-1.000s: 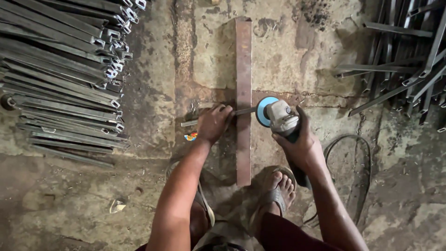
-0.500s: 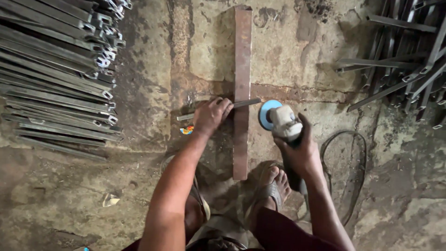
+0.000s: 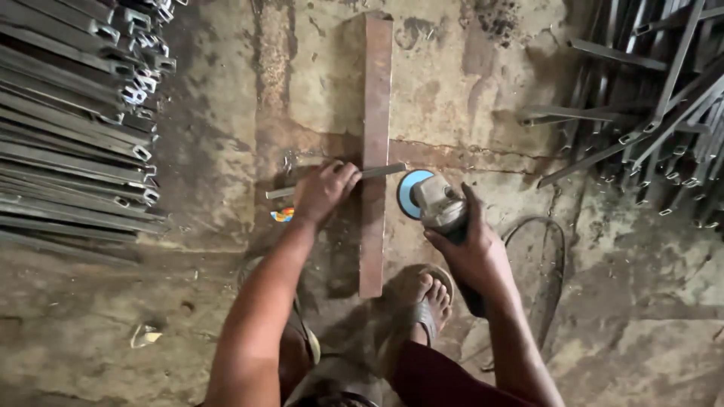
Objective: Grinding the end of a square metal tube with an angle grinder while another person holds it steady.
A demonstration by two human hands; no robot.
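Nearest the camera, a sandalled foot (image 3: pixel 426 294) rests on the near end of a long rusty bar (image 3: pixel 375 151) that runs straight away across the concrete floor (image 3: pixel 226 332). Right hand (image 3: pixel 471 252) is wrapped fully around an angle grinder (image 3: pixel 437 205), its blue disc (image 3: pixel 411 192) just right of the bar. Left hand (image 3: pixel 324 192) presses down, fingers curled, on a thin metal strip (image 3: pixel 377 171) laid crosswise over the bar; its grip underneath is hidden. Beyond, stacked steel sections (image 3: pixel 75 113) are cut off by the frame.

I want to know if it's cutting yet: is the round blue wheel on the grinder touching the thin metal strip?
No, the blue disc of the grinder in the right hand sits just below the thin strip, apart from it.
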